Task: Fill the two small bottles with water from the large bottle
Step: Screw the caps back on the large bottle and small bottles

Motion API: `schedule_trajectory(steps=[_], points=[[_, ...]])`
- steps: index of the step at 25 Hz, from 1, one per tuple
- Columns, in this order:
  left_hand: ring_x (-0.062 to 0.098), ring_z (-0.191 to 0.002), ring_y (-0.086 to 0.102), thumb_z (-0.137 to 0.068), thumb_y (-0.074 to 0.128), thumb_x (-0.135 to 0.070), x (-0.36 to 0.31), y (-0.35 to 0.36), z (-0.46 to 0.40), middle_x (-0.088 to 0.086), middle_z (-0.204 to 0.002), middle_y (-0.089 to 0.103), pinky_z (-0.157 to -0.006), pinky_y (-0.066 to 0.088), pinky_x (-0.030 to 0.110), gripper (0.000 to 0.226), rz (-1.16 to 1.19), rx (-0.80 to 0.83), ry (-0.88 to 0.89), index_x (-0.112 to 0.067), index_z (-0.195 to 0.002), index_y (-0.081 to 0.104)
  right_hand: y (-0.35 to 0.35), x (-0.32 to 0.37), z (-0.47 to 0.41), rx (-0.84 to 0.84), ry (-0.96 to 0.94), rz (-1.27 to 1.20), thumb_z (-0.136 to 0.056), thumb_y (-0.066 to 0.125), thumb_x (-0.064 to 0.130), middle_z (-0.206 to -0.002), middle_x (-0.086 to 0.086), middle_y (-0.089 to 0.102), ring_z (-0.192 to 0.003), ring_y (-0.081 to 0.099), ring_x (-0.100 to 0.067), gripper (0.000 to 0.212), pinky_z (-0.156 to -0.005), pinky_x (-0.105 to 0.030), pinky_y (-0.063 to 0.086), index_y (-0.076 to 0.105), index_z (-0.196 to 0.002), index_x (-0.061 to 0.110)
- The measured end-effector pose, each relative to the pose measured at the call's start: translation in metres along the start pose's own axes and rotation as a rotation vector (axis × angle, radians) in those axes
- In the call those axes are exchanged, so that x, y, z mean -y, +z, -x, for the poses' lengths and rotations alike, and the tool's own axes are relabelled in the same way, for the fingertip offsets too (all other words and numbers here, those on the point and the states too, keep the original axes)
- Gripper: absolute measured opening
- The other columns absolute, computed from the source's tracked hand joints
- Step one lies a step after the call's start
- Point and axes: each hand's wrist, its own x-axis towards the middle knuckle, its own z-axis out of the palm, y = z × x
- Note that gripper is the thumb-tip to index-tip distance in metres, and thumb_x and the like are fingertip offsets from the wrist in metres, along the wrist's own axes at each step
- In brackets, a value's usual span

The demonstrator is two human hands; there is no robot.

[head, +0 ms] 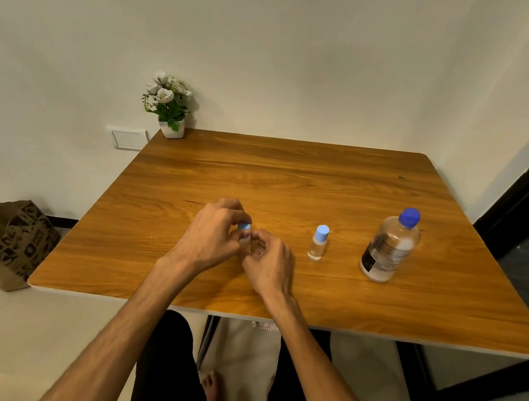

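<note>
Both hands meet over one small clear bottle (247, 242) near the middle of the wooden table (291, 177). My left hand (210, 234) pinches its light blue cap (244, 226) from above. My right hand (270, 259) grips the bottle's body, which is mostly hidden by fingers. A second small bottle (318, 243) with a light blue cap stands upright to the right, untouched. Farther right stands the large clear bottle (389, 246) with a dark blue cap on and a dark label.
A small white pot of white flowers (168, 105) sits at the table's far left corner against the wall. A brown paper bag (4, 244) stands on the floor at the left. My legs and bare feet are under the table's near edge.
</note>
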Motion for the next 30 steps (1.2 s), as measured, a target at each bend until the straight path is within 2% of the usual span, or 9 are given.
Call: schedule_trajectory(steps=[2, 6, 9, 13, 17, 20, 24, 28, 30], points=[[0.018, -0.098, 0.067, -0.085, 0.074, -0.022, 0.001, -0.001, 0.000, -0.003, -0.109, 0.073, -0.088, 0.056, 0.043, 0.028, 0.016, -0.003, 0.005, -0.016, -0.112, 0.078, 0.001, -0.001, 0.000, -0.009, -0.014, 0.006, -0.076, 0.055, 0.059, -0.093, 0.011, 0.079, -0.081, 0.073, -0.010, 0.042, -0.067, -0.039, 0.061, 0.074, -0.099, 0.028], [0.016, -0.087, 0.069, -0.082, 0.082, -0.019, 0.003, 0.009, 0.003, -0.004, -0.100, 0.074, -0.079, 0.059, 0.040, 0.022, 0.062, -0.061, -0.078, -0.016, -0.104, 0.078, 0.000, -0.001, 0.000, -0.014, 0.015, 0.022, -0.087, 0.068, 0.042, -0.095, 0.009, 0.080, -0.077, 0.072, -0.010, 0.021, -0.068, -0.039, 0.061, 0.076, -0.101, 0.028], [0.017, -0.101, 0.068, -0.082, 0.080, -0.015, 0.001, 0.013, 0.003, -0.002, -0.106, 0.075, -0.088, 0.059, 0.040, 0.025, 0.063, -0.064, -0.081, -0.015, -0.108, 0.078, -0.001, -0.001, -0.001, 0.009, 0.009, 0.008, -0.089, 0.073, 0.037, -0.095, 0.009, 0.080, -0.079, 0.073, -0.009, 0.019, -0.072, -0.041, 0.062, 0.076, -0.106, 0.028], [0.024, -0.128, 0.058, -0.086, 0.079, -0.031, -0.012, 0.014, 0.009, 0.005, -0.133, 0.068, -0.102, 0.047, 0.037, 0.047, -0.004, -0.104, -0.063, -0.016, -0.130, 0.071, -0.030, -0.003, 0.018, 0.011, 0.050, -0.094, -0.077, 0.087, 0.044, -0.100, 0.008, 0.079, -0.087, 0.074, -0.004, 0.063, -0.076, -0.029, 0.062, 0.066, -0.135, 0.032], [0.021, -0.113, 0.066, -0.084, 0.075, -0.032, -0.072, 0.031, -0.004, 0.002, -0.119, 0.073, -0.097, 0.052, 0.033, 0.039, 0.209, -0.282, 0.116, -0.014, -0.119, 0.075, -0.104, -0.014, 0.049, -0.366, 0.027, -0.254, -0.085, 0.087, 0.025, -0.099, 0.014, 0.077, -0.079, 0.071, -0.001, 0.033, -0.060, -0.014, 0.054, 0.076, -0.116, 0.025], [0.012, -0.111, 0.065, -0.083, 0.080, -0.039, -0.141, 0.051, -0.031, -0.005, -0.125, 0.070, -0.096, 0.055, 0.033, 0.055, 0.402, -0.123, 0.116, -0.018, -0.132, 0.068, -0.159, -0.042, 0.061, -0.712, 0.092, -0.281, -0.084, 0.086, 0.020, -0.099, 0.011, 0.076, -0.082, 0.071, -0.006, 0.032, -0.063, -0.025, 0.059, 0.073, -0.113, 0.023], [0.017, -0.116, 0.066, -0.074, 0.089, -0.048, -0.188, 0.085, -0.077, -0.002, -0.131, 0.069, -0.095, 0.057, 0.037, 0.081, 0.392, 0.126, 0.028, -0.018, -0.142, 0.059, -0.185, -0.091, 0.036, -0.542, 0.299, -0.057, -0.068, 0.089, 0.053, -0.126, 0.009, 0.066, -0.110, 0.064, -0.012, 0.087, -0.080, -0.041, 0.061, 0.050, -0.144, 0.036], [0.017, -0.096, 0.072, -0.068, 0.092, -0.039, -0.182, 0.085, -0.109, -0.004, -0.111, 0.077, -0.081, 0.060, 0.036, 0.063, 0.418, 0.128, 0.023, -0.019, -0.124, 0.071, -0.178, -0.092, -0.009, -0.471, 0.162, -0.066, -0.066, 0.085, 0.049, -0.102, 0.013, 0.075, -0.076, 0.073, -0.008, 0.060, -0.063, -0.040, 0.061, 0.064, -0.120, 0.036], [0.015, -0.096, 0.070, -0.070, 0.092, -0.039, -0.159, 0.067, -0.137, -0.005, -0.112, 0.074, -0.076, 0.056, 0.026, 0.065, 0.406, 0.051, 0.018, -0.018, -0.127, 0.070, -0.172, -0.070, -0.050, -0.421, 0.118, -0.109, -0.069, 0.090, 0.036, -0.106, 0.012, 0.077, -0.079, 0.073, -0.002, 0.062, -0.065, -0.031, 0.060, 0.065, -0.125, 0.030]])
